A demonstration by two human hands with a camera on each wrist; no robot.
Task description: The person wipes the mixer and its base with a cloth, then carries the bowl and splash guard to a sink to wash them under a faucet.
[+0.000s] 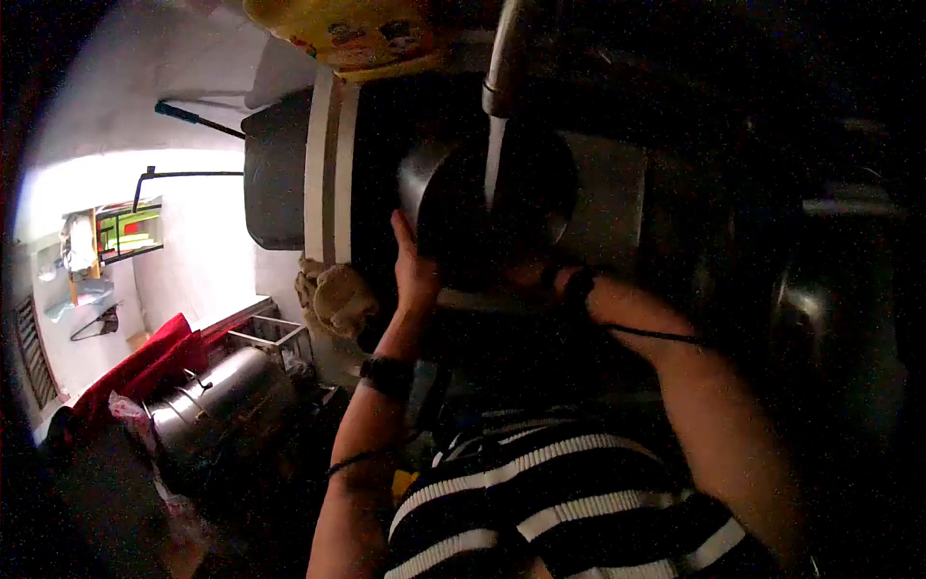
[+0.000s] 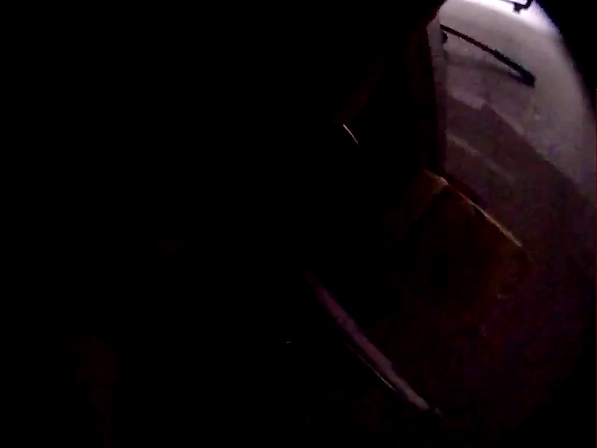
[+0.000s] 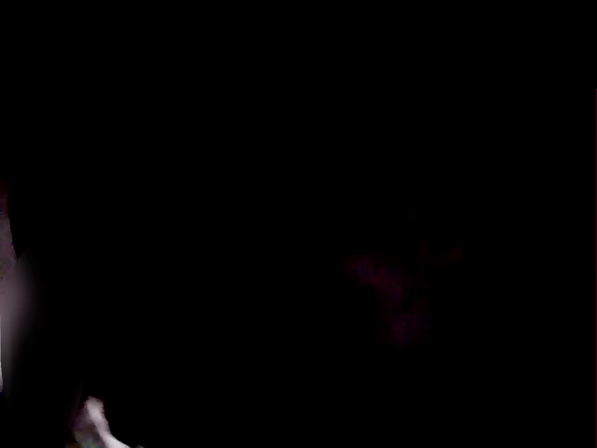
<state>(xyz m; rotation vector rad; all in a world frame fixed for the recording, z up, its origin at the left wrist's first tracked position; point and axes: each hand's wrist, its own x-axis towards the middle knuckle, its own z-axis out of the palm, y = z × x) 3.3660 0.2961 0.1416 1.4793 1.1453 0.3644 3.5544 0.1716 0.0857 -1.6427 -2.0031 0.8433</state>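
A round, deep metal bowl [image 1: 417,179] sits tilted under the tap [image 1: 499,72], its inside very dark. A stream of water [image 1: 494,159] runs from the spout into it. My left hand [image 1: 417,275] holds the bowl's near left side, one digit extended up along the outer wall. At the lower right of the bowl is my right hand [image 1: 529,275], mostly lost in shadow; I cannot tell how its fingers lie. Both wrist views are almost black and show neither hand clearly.
A bunched brown cloth [image 1: 340,299] lies at the left counter edge [image 1: 342,183]. Behind hangs a yellow printed cloth or bag [image 1: 352,34]. Farther left are a grey bin-like container [image 1: 280,174], a shiny metal cylinder [image 1: 227,391] and a red cloth [image 1: 145,362].
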